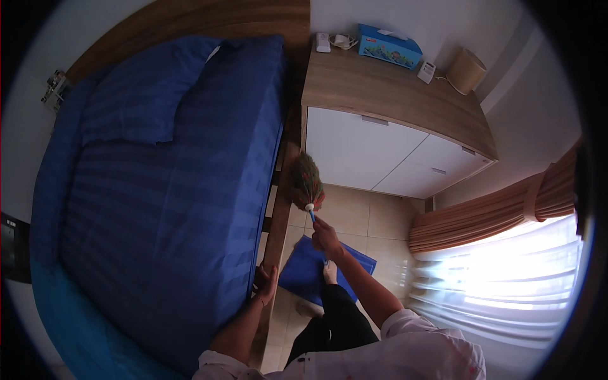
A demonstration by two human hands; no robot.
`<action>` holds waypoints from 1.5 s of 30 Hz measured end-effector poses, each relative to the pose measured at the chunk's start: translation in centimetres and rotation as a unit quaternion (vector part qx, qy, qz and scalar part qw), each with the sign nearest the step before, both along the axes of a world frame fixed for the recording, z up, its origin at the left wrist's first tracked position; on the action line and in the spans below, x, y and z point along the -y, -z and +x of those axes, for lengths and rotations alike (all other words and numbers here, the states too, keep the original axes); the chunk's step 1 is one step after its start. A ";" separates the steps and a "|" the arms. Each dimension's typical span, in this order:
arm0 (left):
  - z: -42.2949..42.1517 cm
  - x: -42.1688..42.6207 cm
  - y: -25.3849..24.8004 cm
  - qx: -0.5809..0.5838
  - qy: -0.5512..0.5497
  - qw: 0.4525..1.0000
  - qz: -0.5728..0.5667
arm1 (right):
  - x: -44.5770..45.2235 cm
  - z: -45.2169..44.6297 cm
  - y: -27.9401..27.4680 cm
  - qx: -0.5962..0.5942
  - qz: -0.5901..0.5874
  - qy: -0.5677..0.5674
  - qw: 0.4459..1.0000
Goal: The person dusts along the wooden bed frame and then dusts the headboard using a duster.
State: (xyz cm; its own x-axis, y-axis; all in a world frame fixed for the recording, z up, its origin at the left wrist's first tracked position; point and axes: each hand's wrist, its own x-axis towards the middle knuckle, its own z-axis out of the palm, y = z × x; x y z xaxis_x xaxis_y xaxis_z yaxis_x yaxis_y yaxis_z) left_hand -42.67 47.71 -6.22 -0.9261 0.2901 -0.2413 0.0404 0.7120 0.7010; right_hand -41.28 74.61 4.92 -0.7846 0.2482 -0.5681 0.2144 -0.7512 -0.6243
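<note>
My right hand [326, 239] is closed around the blue handle of a feather duster [307, 183]. The duster's dark greenish-brown head with reddish tips points away from me, against the bed's wooden side rail [278, 218] near the drawer cabinet. Resting on that rail closer to my body is my left hand [266, 284], thumb and fingers apart, with no loose item in it. The mattress under a striped dark blue sheet [190, 209] lies just left of it.
A blue pillow [139, 104] lies near the wooden headboard [190, 19]. The white-fronted cabinet [354, 142] carries a blue tissue box [389, 47] and a lamp [467, 69]. A blue mat [304, 269] lies underfoot on the tiles. Brown curtains [481, 212] hang right.
</note>
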 end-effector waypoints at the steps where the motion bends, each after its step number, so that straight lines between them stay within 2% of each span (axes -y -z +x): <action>1: 0.1 0.0 0.1 0.001 -0.004 0.999 -0.032 | 1.5 1.2 0.4 0.021 0.053 -0.027 0.998; 2: 0.0 -0.1 0.1 0.002 -0.008 0.999 -0.047 | 2.9 2.5 1.1 0.042 0.106 -0.055 0.992; 6: -0.1 -0.5 -1.4 0.037 -0.014 0.995 -0.091 | 7.2 8.0 1.2 0.164 0.010 -0.128 0.978; 7: -0.2 -0.6 -2.2 0.106 -0.012 0.991 -0.080 | 7.2 8.4 1.6 0.163 0.011 -0.134 0.977; 9: -0.1 -0.8 -4.2 0.175 -0.016 0.982 -0.069 | 6.8 8.3 2.4 0.174 0.006 -0.154 0.973; 11: 0.2 -1.4 -5.7 0.174 -0.030 0.981 -0.075 | 5.0 5.9 2.7 0.168 0.052 -0.143 0.974; 14: 0.2 -1.6 -5.4 0.180 -0.029 0.976 -0.118 | 0.9 0.5 4.2 0.116 0.128 -0.084 0.981; 15: 0.4 -1.3 -5.0 0.185 -0.026 0.973 -0.134 | -0.6 -1.3 3.6 0.097 0.117 -0.063 0.986; 17: 0.7 -0.8 -3.7 0.127 -0.004 0.987 -0.098 | -2.4 -2.0 2.7 0.082 0.108 -0.049 0.990; 19: 0.9 -1.0 -3.8 0.146 -0.017 0.982 -0.118 | -3.1 -2.3 2.1 0.049 0.133 -0.042 0.989; 23: 1.5 -0.9 -3.5 0.129 -0.023 0.981 -0.147 | -1.5 3.0 2.0 0.126 0.186 -0.158 0.962; 25: 1.6 -1.2 -4.0 0.116 -0.022 0.981 -0.156 | -2.1 6.4 1.0 0.138 0.108 -0.227 0.958; 26: 1.6 -1.3 -3.9 0.118 -0.026 0.981 -0.152 | -2.8 7.9 1.1 0.140 0.112 -0.231 0.956; 27: 1.7 -1.1 -3.7 0.085 -0.012 0.987 -0.137 | -3.6 9.3 1.0 0.153 0.025 -0.257 0.954; 29: 1.9 -0.9 -3.5 0.039 0.007 0.991 -0.128 | -5.6 9.7 0.9 0.164 -0.056 -0.287 0.942; 31: 2.0 -1.0 -3.4 0.026 0.006 0.990 -0.136 | -7.7 8.5 0.3 0.184 0.107 -0.274 0.938; 32: 2.1 -1.0 -3.5 0.016 0.012 0.989 -0.147 | -8.9 7.1 -0.5 0.181 0.111 -0.279 0.937; 34: 2.1 -0.8 -2.9 -0.019 0.009 0.990 -0.139 | -11.8 3.3 -2.6 0.107 0.179 -0.190 0.959; 37: 2.5 -1.0 -2.8 -0.057 0.004 0.987 -0.149 | -14.2 0.4 -4.4 0.099 0.182 -0.216 0.954; 40: 2.6 -1.6 -3.8 -0.040 -0.010 0.981 -0.192 | -12.9 3.3 -3.2 0.108 0.297 -0.319 0.894; 42: 2.8 -1.7 -3.6 -0.035 -0.025 0.982 -0.186 | -13.6 6.7 -2.0 0.083 0.360 -0.433 0.822; 44: 3.4 -2.1 -3.5 -0.021 -0.062 0.974 -0.217 | -15.1 8.8 -4.2 0.123 0.280 -0.524 0.795; 45: 3.7 -2.3 -3.4 0.002 -0.087 0.973 -0.214 | -16.0 9.9 -5.1 0.065 0.347 -0.545 0.760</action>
State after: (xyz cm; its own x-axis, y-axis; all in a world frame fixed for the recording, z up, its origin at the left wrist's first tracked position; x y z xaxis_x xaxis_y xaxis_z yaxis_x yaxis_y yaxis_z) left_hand -38.93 50.04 -2.82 -0.9508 0.0019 -0.3097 -0.1085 0.9347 0.3385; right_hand -31.42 90.65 10.00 -0.6873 -0.2340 -0.6876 0.5676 0.4178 -0.7095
